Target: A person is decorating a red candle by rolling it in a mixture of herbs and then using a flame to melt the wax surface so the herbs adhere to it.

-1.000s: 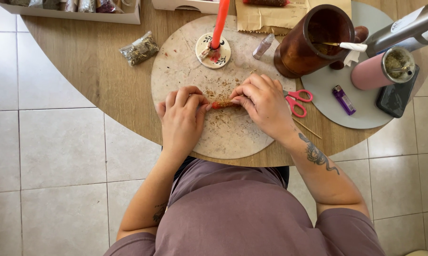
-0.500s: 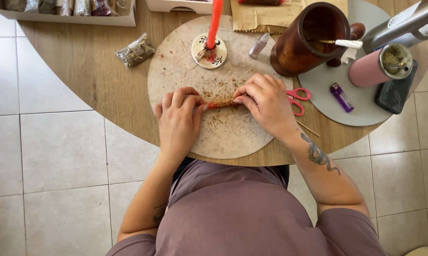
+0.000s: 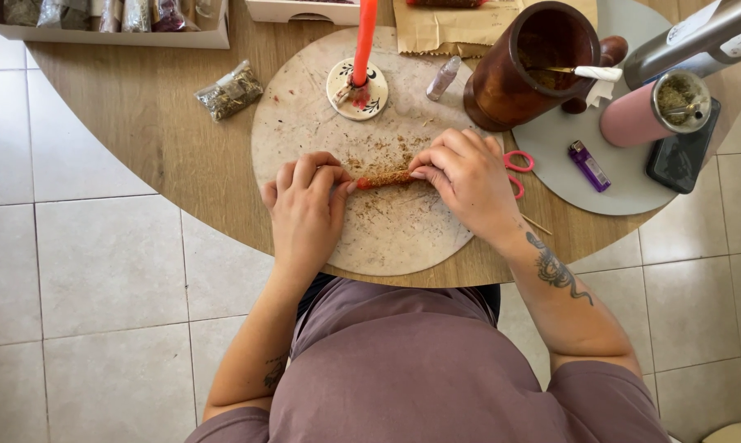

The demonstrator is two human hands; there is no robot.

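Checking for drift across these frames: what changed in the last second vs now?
Very little. Left hand and right hand stay on the ends of the reddish stick, pressed to the round board; the fingers shifted only slightly. The whole view slid a bit, which looks like head motion. Red candle, brown jar, scissors and purple lighter are unmoved.

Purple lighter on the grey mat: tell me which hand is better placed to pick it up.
Probably the right. The right hand lies on the same side as the purple lighter; the left hand would have to cross over the red candle both hands grip.
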